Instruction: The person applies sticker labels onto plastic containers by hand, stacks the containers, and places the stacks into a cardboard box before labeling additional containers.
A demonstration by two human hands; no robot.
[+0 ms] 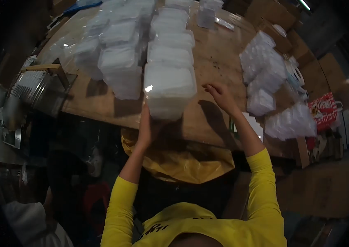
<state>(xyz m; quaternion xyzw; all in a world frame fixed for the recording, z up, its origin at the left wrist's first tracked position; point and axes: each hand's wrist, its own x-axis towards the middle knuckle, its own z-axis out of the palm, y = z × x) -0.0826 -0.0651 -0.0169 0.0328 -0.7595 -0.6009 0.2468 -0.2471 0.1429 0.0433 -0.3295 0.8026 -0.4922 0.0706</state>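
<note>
A tall stack of clear plastic containers [170, 88] stands near the front edge of the wooden table [217, 57]. My left hand [145, 126] is against the lower left side of this stack; its fingers are mostly hidden by the containers and shadow. To the right of the stack, my right hand [219, 95] is raised over the table, apart from the containers, with thumb and fingers bent close together. Whether something small is between those fingers cannot be made out. More container stacks [119, 68] stand to the left and behind.
Wrapped white plastic pieces [265, 66] lie along the table's right side, beside a red printed bag [324, 110]. A metal device with a wooden handle [43, 84] is at the left. Yellow plastic [182, 164] hangs below the front edge. A person's grey sleeve [32, 222] shows at lower left.
</note>
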